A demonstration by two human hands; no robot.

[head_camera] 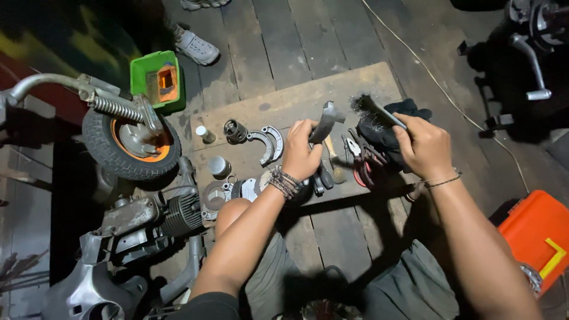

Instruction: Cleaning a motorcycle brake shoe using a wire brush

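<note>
The metal part [325, 120], grey and angled, sits in the grip of the left hand [300, 151], whose fingers wrap closed around its lower end so that the upper end sticks up and to the right above the knuckles. Just right of it, the wire brush [370, 108] is held in the right hand [422, 145]; that grip is closed on the handle, and the dark bristle head points up and left, close to the metal part but not clearly touching it. Both hands hover above a wooden board [284, 106] that lies on the plank floor [332, 35] and serves as the surface.

Below the brush grip lies a black cloth [409, 109], and between the two hands rest pliers [358, 160] with red handles. Left of the left grip lie two curved brake shoes [269, 142], a small spring-like part [235, 130] and a short metal cylinder [218, 166].

Further left, off the board, a small wheel [127, 145] with an orange hub stands beside a finned engine [178, 213]. A green box [157, 80] sits above the wheel, and a grey shoe [197, 47] of another person is near it. Far right of the right grip, an orange case [533, 231] rests on the floor.
</note>
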